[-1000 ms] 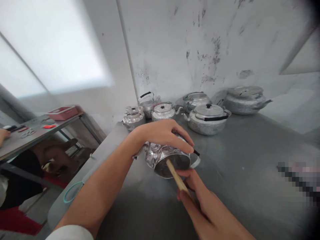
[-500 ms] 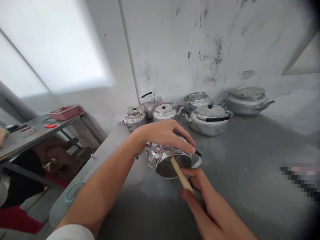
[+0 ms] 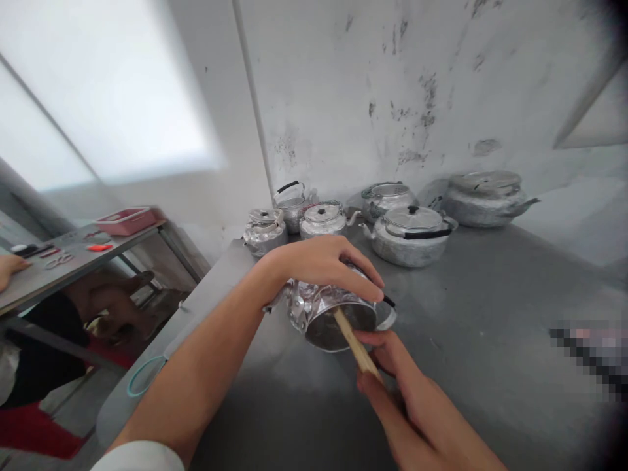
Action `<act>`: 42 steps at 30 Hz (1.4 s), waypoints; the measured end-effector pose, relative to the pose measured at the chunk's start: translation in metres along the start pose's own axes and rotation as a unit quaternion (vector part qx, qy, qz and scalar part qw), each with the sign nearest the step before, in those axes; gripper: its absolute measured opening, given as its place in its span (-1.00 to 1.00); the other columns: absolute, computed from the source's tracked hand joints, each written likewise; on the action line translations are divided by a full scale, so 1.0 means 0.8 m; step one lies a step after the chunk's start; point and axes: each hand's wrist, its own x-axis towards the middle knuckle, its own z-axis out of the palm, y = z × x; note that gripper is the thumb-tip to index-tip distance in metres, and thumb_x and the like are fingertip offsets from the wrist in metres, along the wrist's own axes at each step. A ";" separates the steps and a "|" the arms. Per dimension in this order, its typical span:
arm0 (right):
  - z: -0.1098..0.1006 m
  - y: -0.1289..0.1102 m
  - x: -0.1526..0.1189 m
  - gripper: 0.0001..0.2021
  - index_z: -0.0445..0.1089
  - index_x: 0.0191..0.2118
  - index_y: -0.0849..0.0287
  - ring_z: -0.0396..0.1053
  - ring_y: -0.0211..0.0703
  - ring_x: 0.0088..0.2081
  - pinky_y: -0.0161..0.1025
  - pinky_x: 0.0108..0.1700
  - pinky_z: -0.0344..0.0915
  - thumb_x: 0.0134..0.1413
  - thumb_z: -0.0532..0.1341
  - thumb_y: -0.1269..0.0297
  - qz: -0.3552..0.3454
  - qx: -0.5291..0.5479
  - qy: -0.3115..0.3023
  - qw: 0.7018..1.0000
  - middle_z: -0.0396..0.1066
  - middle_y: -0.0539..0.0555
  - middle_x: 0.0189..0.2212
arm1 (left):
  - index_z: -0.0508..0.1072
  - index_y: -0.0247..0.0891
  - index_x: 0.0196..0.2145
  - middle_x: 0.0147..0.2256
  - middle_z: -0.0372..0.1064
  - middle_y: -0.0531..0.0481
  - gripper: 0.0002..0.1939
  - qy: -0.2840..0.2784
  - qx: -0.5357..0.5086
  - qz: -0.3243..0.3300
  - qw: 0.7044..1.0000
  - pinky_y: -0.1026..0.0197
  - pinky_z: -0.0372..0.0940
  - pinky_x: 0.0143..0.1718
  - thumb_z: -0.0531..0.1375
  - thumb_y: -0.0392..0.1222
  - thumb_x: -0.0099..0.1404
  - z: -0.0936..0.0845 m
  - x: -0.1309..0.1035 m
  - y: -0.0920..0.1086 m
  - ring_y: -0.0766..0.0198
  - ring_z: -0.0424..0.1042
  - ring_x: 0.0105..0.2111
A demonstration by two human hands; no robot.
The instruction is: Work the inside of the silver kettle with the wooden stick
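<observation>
A dented aluminium kettle [image 3: 318,302] lies tipped on the grey table, its open mouth turned towards me. Over its upper side my left hand [image 3: 324,260] is bent, the fingers holding it down; some fingertips are hidden behind it. My right hand [image 3: 405,392] is closed around a wooden stick [image 3: 360,350], whose far end reaches inside the kettle's mouth and presses near the upper wall. What the tip touches cannot be made out. The kettle's black-gripped handle shows at its right side.
Several other aluminium kettles [image 3: 412,245] stand along the wall at the back of the table [image 3: 481,314]. A teal loop [image 3: 142,376] hangs by the left edge. On a side table, a pink basket [image 3: 126,221], scissors [image 3: 59,261] and another person's hand [image 3: 10,267] show.
Both my hands, the stick and the kettle stay practically still. At the far left, the other person's hand has come further into view on the side table.
</observation>
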 end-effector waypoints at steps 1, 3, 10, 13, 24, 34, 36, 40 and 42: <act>0.000 0.000 0.000 -0.63 0.29 0.18 0.06 0.50 -0.11 -0.42 -0.20 -0.27 0.45 0.42 0.00 0.05 -0.001 0.006 -0.001 1.000 0.55 0.04 -0.37 | 0.66 -0.12 -0.03 -0.05 0.58 0.02 -0.58 -0.001 0.002 0.000 1.000 0.24 0.28 -0.25 0.31 0.13 0.25 0.000 0.000 0.000 0.15 0.50 -0.14; -0.001 0.000 0.001 -0.64 0.33 0.14 0.06 0.51 -0.09 -0.41 -0.21 -0.30 0.45 0.39 0.04 0.03 -0.010 0.013 -0.010 1.000 0.56 0.07 -0.35 | 0.66 -0.11 -0.03 -0.06 0.58 0.03 -0.58 -0.001 0.003 0.000 1.000 0.23 0.29 -0.22 0.31 0.13 0.25 -0.001 0.000 -0.001 0.14 0.50 -0.12; 0.000 -0.005 -0.001 -0.56 0.27 0.26 0.08 0.44 -0.12 -0.48 -0.20 -0.35 0.39 0.40 0.02 0.04 0.024 0.001 0.004 1.000 0.50 -0.01 -0.47 | 0.65 -0.10 -0.03 0.00 0.56 0.05 -0.59 -0.002 0.009 0.002 1.000 0.24 0.31 -0.11 0.30 0.13 0.26 -0.001 0.001 -0.001 0.12 0.50 -0.04; -0.002 -0.005 -0.001 -0.53 0.25 0.28 0.08 0.35 -0.17 -0.57 -0.25 -0.45 0.33 0.38 0.05 0.04 0.023 0.007 -0.005 1.000 0.43 -0.05 -0.52 | 0.65 -0.10 -0.04 -0.01 0.57 0.05 -0.61 -0.001 0.006 0.006 1.000 0.24 0.31 -0.06 0.31 0.12 0.26 -0.001 0.001 -0.001 0.11 0.49 -0.01; -0.003 -0.010 0.001 -0.58 0.25 0.24 0.07 0.14 -0.30 -0.70 -0.34 -0.63 0.14 0.43 -0.01 0.02 0.037 0.015 -0.013 0.999 0.24 -0.16 -0.61 | 0.65 -0.12 -0.03 -0.03 0.57 0.02 -0.58 0.001 -0.011 -0.005 1.000 0.23 0.31 -0.21 0.32 0.13 0.25 0.000 -0.001 0.000 0.13 0.51 -0.09; -0.003 -0.004 -0.001 -0.54 0.25 0.27 0.03 0.11 -0.27 -0.76 -0.32 -0.65 0.17 0.41 -0.01 -0.04 0.032 0.019 -0.018 0.999 0.19 -0.19 -0.70 | 0.65 -0.13 -0.02 0.00 0.56 0.02 -0.59 -0.002 -0.012 0.000 1.000 0.22 0.31 -0.16 0.32 0.11 0.26 -0.001 0.000 0.000 0.11 0.51 -0.05; -0.002 -0.004 0.000 -0.55 0.26 0.25 0.04 0.12 -0.28 -0.74 -0.32 -0.64 0.19 0.41 -0.01 -0.02 0.029 0.016 -0.009 0.999 0.25 -0.16 -0.65 | 0.65 -0.13 -0.03 0.00 0.57 0.03 -0.61 0.001 -0.010 0.005 1.000 0.23 0.31 -0.08 0.32 0.09 0.26 -0.001 0.000 0.000 0.11 0.50 -0.02; -0.002 -0.007 0.000 -0.57 0.30 0.22 0.05 0.12 -0.28 -0.73 -0.32 -0.66 0.13 0.40 0.01 -0.01 0.034 0.020 -0.004 0.999 0.26 -0.15 -0.63 | 0.64 -0.12 -0.02 0.00 0.57 0.04 -0.59 0.000 -0.006 0.003 1.000 0.23 0.31 -0.02 0.31 0.11 0.27 -0.001 0.000 0.000 0.10 0.49 0.01; -0.002 -0.008 -0.001 -0.57 0.27 0.24 0.05 0.11 -0.31 -0.73 -0.34 -0.66 0.11 0.41 0.01 0.01 0.039 0.024 -0.004 0.999 0.31 -0.14 -0.60 | 0.64 -0.11 -0.02 0.01 0.56 0.03 -0.58 -0.002 -0.004 0.000 1.000 0.23 0.31 -0.04 0.31 0.12 0.27 -0.001 0.000 0.000 0.10 0.50 0.00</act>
